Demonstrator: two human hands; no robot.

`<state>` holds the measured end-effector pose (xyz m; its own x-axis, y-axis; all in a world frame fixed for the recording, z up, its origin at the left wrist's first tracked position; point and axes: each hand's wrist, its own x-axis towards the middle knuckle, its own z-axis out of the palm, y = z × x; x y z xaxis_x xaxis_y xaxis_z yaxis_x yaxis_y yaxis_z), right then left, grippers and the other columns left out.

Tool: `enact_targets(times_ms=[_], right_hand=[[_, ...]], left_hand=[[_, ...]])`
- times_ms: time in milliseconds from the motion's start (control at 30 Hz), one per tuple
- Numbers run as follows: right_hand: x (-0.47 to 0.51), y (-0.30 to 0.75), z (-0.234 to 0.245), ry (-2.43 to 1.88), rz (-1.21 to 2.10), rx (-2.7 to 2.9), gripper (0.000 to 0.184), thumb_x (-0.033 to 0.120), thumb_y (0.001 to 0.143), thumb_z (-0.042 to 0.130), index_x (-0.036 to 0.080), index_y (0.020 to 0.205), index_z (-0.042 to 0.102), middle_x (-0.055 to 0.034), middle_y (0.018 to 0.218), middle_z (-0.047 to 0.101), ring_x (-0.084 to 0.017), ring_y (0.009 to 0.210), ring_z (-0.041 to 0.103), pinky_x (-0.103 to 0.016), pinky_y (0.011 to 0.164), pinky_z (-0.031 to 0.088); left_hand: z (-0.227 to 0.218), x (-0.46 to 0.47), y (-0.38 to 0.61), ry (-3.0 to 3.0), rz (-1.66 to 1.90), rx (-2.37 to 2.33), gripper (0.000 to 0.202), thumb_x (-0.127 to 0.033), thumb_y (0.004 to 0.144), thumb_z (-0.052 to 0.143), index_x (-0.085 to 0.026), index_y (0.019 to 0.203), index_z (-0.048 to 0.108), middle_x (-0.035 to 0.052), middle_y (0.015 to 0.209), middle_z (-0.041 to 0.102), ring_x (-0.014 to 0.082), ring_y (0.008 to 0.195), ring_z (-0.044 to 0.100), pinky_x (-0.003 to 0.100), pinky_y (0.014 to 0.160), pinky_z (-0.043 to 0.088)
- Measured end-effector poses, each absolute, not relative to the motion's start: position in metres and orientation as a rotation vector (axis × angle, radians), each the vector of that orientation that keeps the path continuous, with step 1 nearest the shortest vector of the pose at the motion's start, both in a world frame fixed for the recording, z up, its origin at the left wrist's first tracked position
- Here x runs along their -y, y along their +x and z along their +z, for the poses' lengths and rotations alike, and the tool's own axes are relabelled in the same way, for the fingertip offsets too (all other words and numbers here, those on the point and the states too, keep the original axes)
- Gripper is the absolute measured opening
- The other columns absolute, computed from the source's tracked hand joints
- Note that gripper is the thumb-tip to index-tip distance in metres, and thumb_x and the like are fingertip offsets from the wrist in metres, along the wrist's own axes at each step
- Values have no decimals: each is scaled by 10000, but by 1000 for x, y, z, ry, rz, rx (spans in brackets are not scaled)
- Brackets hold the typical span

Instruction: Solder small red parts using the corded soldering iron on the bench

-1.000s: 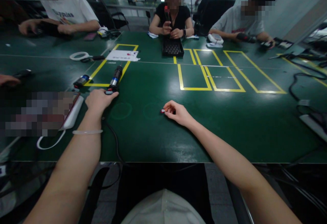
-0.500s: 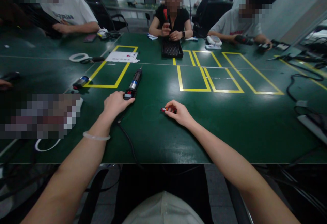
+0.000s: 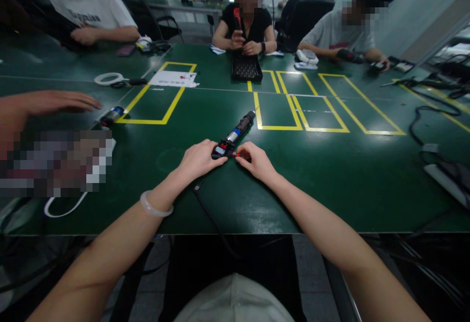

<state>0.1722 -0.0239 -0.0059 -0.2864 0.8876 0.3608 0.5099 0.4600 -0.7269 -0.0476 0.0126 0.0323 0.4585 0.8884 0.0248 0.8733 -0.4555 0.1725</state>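
Observation:
My left hand [image 3: 200, 159] is closed on the near end of a black and blue corded tool [image 3: 235, 134] that lies on the green table [image 3: 330, 180], pointing away to the right. My right hand [image 3: 257, 161] pinches a small red and black part [image 3: 238, 154] right beside the tool's near end. The two hands almost touch. The tool's black cord [image 3: 211, 217] trails back over the table's near edge.
A second blue tool [image 3: 110, 115] lies at the left by a yellow taped rectangle [image 3: 156, 97]. A neighbour's hand [image 3: 58, 102] reaches in from the left. A black tray [image 3: 246, 69] stands before the person opposite. Cables [image 3: 433, 116] run along the right side.
My left hand has slid the tool rightward across the table, up against my right hand, which stayed in place. The neighbour's hand has come into view at the left.

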Motion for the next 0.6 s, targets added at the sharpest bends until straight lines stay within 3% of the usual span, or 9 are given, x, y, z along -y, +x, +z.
enact_targets(times_ms=[433,600], right_hand=[[25,171,-3,-1232,428,2020,17,213,922,560,210,918,576,-42,947,580,-172,789,549,-284,736,429],[23,167,-7,-1258,321,2130,37,240,930,603,209,949,608,-62,991,593,-205,888,559,-302,766,433]], left_hand=[[34,-7,-43,2594,170,-1447,548,-583,897,553,-158,1235,629,118,1077,632,285,965,638,314,708,445],[35,-3,-39,2596,137,-1475,539,-577,902,550,-160,1236,626,113,1071,632,281,966,642,313,716,452]])
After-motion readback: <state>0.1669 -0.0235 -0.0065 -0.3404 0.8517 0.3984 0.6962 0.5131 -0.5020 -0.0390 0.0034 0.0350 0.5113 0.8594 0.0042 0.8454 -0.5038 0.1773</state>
